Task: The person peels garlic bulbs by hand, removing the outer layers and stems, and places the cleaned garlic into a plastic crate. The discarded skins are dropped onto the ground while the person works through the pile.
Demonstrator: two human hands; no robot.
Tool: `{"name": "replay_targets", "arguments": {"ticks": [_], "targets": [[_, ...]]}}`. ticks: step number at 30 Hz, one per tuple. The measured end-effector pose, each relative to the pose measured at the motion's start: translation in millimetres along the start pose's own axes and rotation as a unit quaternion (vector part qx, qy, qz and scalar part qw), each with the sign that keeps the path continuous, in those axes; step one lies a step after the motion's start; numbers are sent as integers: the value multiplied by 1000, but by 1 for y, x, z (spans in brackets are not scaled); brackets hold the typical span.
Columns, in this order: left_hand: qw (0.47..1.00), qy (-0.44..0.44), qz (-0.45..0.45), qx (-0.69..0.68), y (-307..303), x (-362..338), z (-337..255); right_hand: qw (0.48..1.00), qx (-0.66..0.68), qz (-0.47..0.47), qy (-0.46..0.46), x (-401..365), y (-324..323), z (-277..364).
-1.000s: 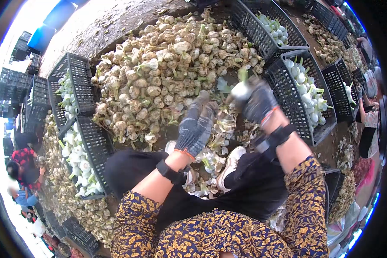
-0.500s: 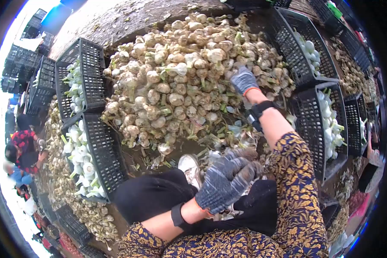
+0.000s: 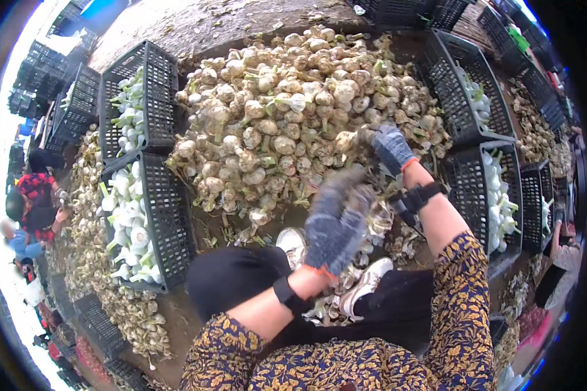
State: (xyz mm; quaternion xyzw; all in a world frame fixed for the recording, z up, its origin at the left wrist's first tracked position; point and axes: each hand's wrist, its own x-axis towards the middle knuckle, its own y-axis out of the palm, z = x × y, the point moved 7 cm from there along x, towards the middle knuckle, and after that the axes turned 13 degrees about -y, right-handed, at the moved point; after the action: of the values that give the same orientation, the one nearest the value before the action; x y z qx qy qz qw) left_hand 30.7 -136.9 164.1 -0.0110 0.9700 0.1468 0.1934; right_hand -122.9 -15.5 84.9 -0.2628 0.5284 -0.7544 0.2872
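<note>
I sit before a big pile of unpeeled garlic bulbs (image 3: 287, 111). My right hand (image 3: 392, 148), in a grey glove, reaches into the pile's near right side, its fingers closed on a garlic bulb (image 3: 346, 139). Also gloved and blurred by motion, my left hand (image 3: 336, 225) is raised over my knees with fingers extended, holding nothing. Garlic skins and cut stems (image 3: 379, 220) lie between my shoes.
Black plastic crates hold cleaned white garlic: two on the left (image 3: 166, 215) (image 3: 156, 85) and two on the right (image 3: 460, 173) (image 3: 453, 85). More crates and garlic heaps lie beyond. Another person (image 3: 32, 205) crouches at the far left.
My right hand has drawn back a little from the pile, now gripping a bulb. My left hand has risen from my lap toward the pile.
</note>
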Motion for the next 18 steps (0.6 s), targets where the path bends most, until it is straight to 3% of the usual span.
{"name": "replay_targets", "arguments": {"ticks": [1,3,4,6,7,8,9,11,13,14,16,17,18], "targets": [[996,54,-60,48,-7,6,6,1000,-4,1,5,-13,-13,12],[976,119,-127,128,-13,12,17,947,320,-23,20,-41,-24,41],[969,133,-136,159,-13,11,14,947,318,-25,27,-53,-31,55],[962,106,-118,224,-8,9,15,860,487,-96,115,-73,-44,76],[935,176,-116,284,-3,6,15,739,596,-95,299,-87,-56,99],[900,243,-113,342,3,1,15,732,607,-124,283,-95,-61,105],[859,309,-131,387,7,-4,14,733,599,-152,285,-102,-64,112],[834,354,-126,405,15,-14,4,733,589,-185,285,-114,-65,115],[786,426,-134,427,27,-29,-3,843,451,-233,180,-118,-76,116],[786,427,-130,429,31,-30,-6,841,452,-236,181,-120,-77,116],[903,302,-46,301,30,-21,-6,839,435,-208,254,-125,-72,114],[915,284,-62,278,30,-19,-7,875,389,-214,192,-123,-75,115],[915,281,-63,281,31,-19,-7,873,393,-213,193,-124,-73,115]]}}
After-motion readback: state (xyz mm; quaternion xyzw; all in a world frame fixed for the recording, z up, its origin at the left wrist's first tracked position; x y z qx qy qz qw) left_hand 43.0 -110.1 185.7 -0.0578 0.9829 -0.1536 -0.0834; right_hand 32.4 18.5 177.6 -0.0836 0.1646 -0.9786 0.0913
